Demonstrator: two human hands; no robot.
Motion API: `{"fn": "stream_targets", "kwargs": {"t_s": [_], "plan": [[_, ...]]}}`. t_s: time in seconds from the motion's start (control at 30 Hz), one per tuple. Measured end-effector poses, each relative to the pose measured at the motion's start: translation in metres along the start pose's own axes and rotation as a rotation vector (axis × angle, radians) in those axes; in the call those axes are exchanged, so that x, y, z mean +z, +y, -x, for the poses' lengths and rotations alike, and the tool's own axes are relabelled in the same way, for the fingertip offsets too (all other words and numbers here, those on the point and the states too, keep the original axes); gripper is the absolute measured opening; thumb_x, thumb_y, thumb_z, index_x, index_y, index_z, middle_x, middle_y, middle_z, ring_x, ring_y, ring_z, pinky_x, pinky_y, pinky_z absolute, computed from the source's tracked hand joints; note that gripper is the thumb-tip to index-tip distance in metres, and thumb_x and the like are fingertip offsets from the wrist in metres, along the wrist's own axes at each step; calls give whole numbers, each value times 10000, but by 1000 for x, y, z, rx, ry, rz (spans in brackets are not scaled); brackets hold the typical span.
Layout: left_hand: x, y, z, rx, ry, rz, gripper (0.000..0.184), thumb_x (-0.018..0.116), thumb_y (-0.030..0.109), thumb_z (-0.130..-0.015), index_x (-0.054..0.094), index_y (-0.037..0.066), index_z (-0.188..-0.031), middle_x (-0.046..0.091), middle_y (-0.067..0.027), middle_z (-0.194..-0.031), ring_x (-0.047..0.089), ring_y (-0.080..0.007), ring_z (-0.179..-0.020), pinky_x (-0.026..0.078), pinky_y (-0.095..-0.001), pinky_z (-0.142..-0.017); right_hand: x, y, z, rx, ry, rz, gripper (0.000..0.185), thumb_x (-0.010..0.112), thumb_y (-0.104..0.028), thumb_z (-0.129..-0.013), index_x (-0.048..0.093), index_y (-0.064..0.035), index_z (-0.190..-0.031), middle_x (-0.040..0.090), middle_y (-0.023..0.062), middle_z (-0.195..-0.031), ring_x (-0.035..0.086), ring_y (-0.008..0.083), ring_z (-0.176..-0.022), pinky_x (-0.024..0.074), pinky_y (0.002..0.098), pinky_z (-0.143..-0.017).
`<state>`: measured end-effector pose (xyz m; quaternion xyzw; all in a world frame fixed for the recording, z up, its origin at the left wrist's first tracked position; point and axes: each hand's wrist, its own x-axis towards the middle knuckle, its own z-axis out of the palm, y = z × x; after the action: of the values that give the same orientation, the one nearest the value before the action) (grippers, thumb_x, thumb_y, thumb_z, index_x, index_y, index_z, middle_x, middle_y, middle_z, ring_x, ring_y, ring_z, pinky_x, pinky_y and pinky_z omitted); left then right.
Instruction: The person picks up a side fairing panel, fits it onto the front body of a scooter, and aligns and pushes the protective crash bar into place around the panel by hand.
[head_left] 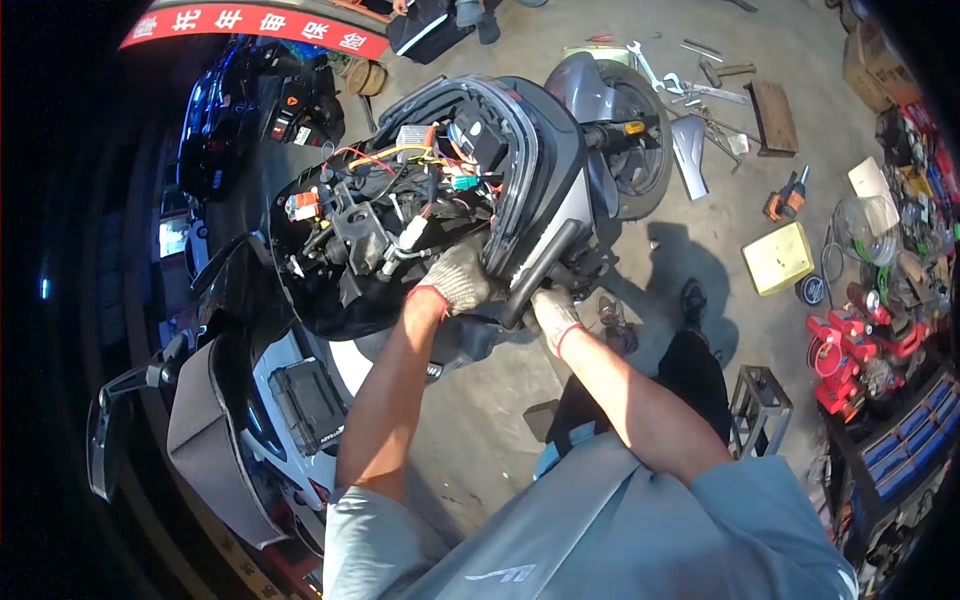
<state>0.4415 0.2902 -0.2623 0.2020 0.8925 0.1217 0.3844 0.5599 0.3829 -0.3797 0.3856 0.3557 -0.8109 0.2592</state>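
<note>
A scooter (545, 130) with its seat area opened stands in front of me, wires and parts exposed. My left hand (460, 278), in a whitish knit glove with a red cuff, reaches to the lower edge of the open bay. Its fingers are curled, and their tips are hidden against the dark bodywork. Close beside it, my right hand (552, 314), gloved alike, is at the lower end of the black grab rail (545, 270). Its fingers disappear behind the rail and bodywork. A white connector (412, 233) and a teal connector (466, 182) sit among the wires.
Wrenches (715, 92), a hammer (728, 72), a wooden block (773, 118), a silver panel (689, 155), an orange power tool (787, 195) and a yellow tray (779, 259) lie on the floor at right. A metal stool (760, 410) stands near my leg. A mirror (103, 445) juts out at left.
</note>
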Motion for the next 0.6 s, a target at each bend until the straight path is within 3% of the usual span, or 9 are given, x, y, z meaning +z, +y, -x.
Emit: {"fn": "stream_targets", "kwargs": {"t_s": [0.03, 0.2, 0.27, 0.3, 0.6], "plan": [[-11, 27, 8, -130, -45, 11, 689, 823, 160, -614, 509, 25, -1212, 653, -195, -1047, 628, -318, -977, 485, -380, -855, 2, 3, -1, -3, 16, -60, 234, 551, -265, -901, 629, -78, -785, 579, 38, -591, 501, 132, -415, 355, 290, -360], [-1, 13, 8, -125, 45, -19, 645, 812, 198, -599, 545, 52, -1167, 651, -195, -1042, 621, -344, -990, 483, -406, -853, 11, -10, 9, 30, 63, -107, 221, 613, -307, -868, 647, -117, -761, 562, 20, -560, 480, 137, -390, 323, 305, -349], [-3, 19, 12, -28, 112, -40, 641, 798, 217, -613, 541, 49, -1176, 641, -216, -1064, 608, -373, -1016, 481, -420, -854, 13, -9, 9, -8, 66, -156, 281, 607, -342, -876, 627, -95, -744, 566, 25, -561, 461, 114, -393, 314, 272, -356], [4, 5, 7, -129, 68, -95, 631, 783, 238, -629, 540, 56, -1183, 634, -222, -1082, 596, -389, -1033, 478, -428, -859, 12, -9, 9, 27, 63, -158, 281, 609, -340, -877, 623, -97, -737, 553, 19, -533, 450, 114, -377, 308, 274, -349], [4, 10, 9, -156, 93, -115, 598, 765, 226, -646, 551, 81, -1185, 646, -206, -1065, 604, -385, -1015, 482, -429, -863, 15, -13, 9, 23, 128, -182, 253, 666, -314, -831, 617, -90, -725, 564, 36, -553, 488, 158, -374, 354, 320, -334]]}}
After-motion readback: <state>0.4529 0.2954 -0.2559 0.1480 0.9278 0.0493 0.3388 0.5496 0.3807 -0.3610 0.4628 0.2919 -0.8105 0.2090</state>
